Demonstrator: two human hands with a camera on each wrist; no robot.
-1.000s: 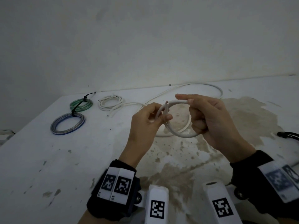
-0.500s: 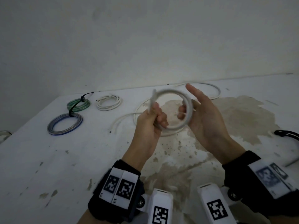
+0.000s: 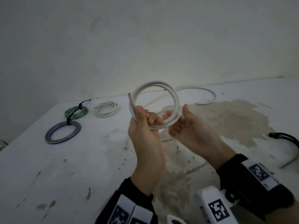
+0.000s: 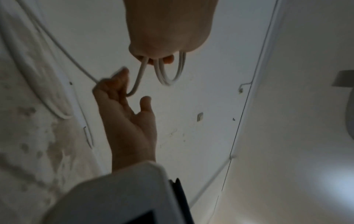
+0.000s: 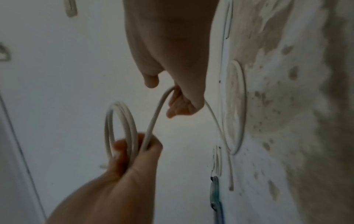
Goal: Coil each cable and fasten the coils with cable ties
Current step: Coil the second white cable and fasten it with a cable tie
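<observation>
A white cable stands as an upright coil of a few loops above the stained table. My left hand grips the coil's lower left, with the cable end sticking up past the thumb. My right hand is at the coil's lower right, its fingers curled round the running strand. In the right wrist view the strand runs from my right hand to my left hand. In the left wrist view the loops hang from my left hand. The loose tail lies on the table behind.
At the back left lie a green coil and a blue coil, each with a black tie, and a small white coil. Black ties lie at the right edge. A wall stands close behind the table.
The coil has risen from low and flat to upright and gained a loop. My right hand has dropped from the coil's top to its lower right, drawing in the tail.
</observation>
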